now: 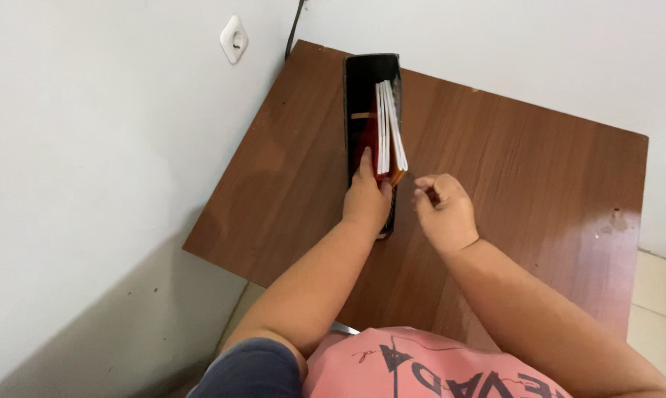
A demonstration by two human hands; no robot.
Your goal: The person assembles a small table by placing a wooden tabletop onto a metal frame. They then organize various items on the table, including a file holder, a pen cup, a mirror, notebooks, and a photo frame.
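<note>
A black upright file holder (pixel 362 74) stood on the brown wooden bench (pixel 495 162), towards its far left corner and close to the white wall; inside it were several thin white booklets (pixel 389 133) leaning to the right, with a dark red item (pixel 367 136) beside them on the left and an orange-brown edge (pixel 397 177) showing under the booklets at the near end. The left hand (pixel 366 199) rested at the near end of the holder, its fingers (pixel 365 158) extended forward into the compartment and touching the red item just beside the white booklets; whether those fingers gripped anything could not be told, as the hand covered the contact. The right hand (pixel 445 210) was held just to the right of the holder, apart from it, above the bench; its fingers (pixel 423 182) were curled loosely inward with the tips drawn near one another; nothing was seen held between them. A white wall socket (pixel 233 39) was fixed to the wall left of the bench, and a dark cable (pixel 294 29) ran up the corner behind it; the person wore a pink printed shirt (pixel 421 368) with dark sleeves.
</note>
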